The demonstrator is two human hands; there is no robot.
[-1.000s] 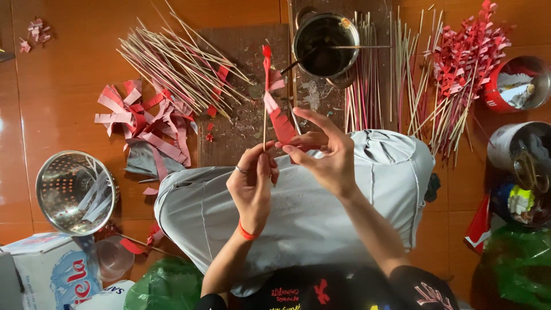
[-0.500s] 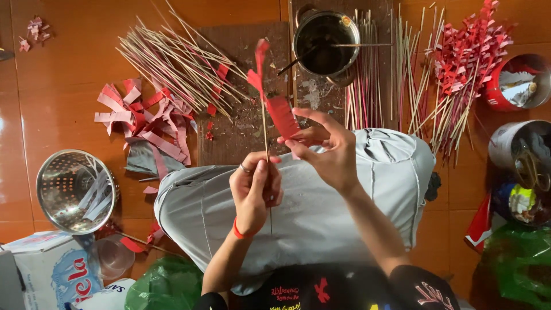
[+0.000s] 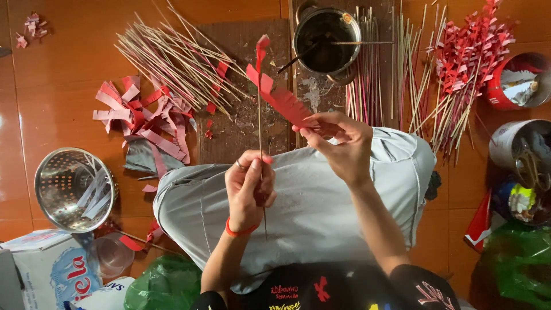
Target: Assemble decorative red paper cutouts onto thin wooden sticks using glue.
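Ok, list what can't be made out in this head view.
- Stick: its middle is hidden inside the left hand.
- Pot: contents too dark to tell.
- Red tin: cut off by the right edge.
- Right hand: fingertips' grip on the red paper strip is hidden from above.

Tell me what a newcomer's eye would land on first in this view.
First the two hands at centre: the left hand pinches a thin upright stick, while the right hand holds a red paper strip that winds around it. Next, the fan of bare sticks on the orange floor at upper left, and the bundle of finished red-wrapped sticks at upper right, beside a dark metal pot.
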